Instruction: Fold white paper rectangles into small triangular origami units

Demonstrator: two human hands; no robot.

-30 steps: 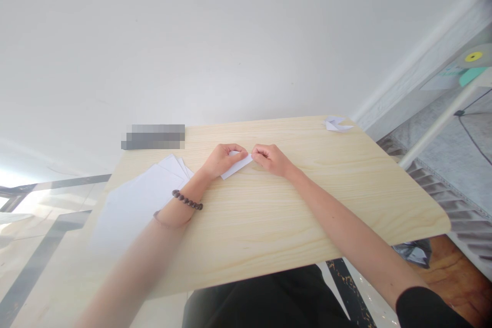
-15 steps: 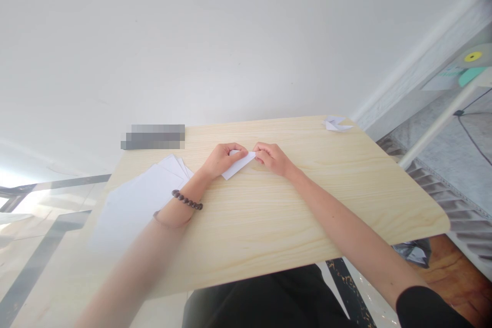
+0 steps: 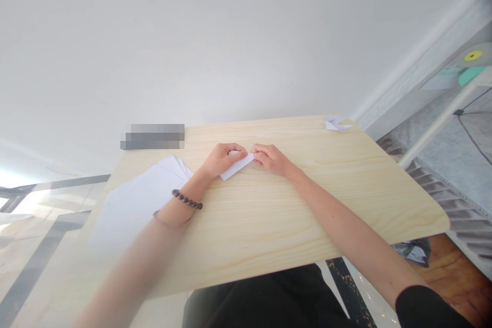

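A small folded piece of white paper is held between my two hands over the middle of the table. My left hand grips its upper left part, thumb on top and fingers curled behind. At the paper's right tip, my right hand pinches with thumb and bent forefinger. The paper's lower left corner sticks out below my left thumb. Part of the paper is hidden by the left fingers.
Loose white sheets lie overlapping at the table's left, partly under my left forearm. Folded white paper shapes rest at the far right corner of the wooden table. A blurred-out dark item sits at the back left, and a wall rises behind.
My right hand has shifted very slightly left along the paper's tip, closer to my left thumb. The left hand keeps its hold almost unmoved.
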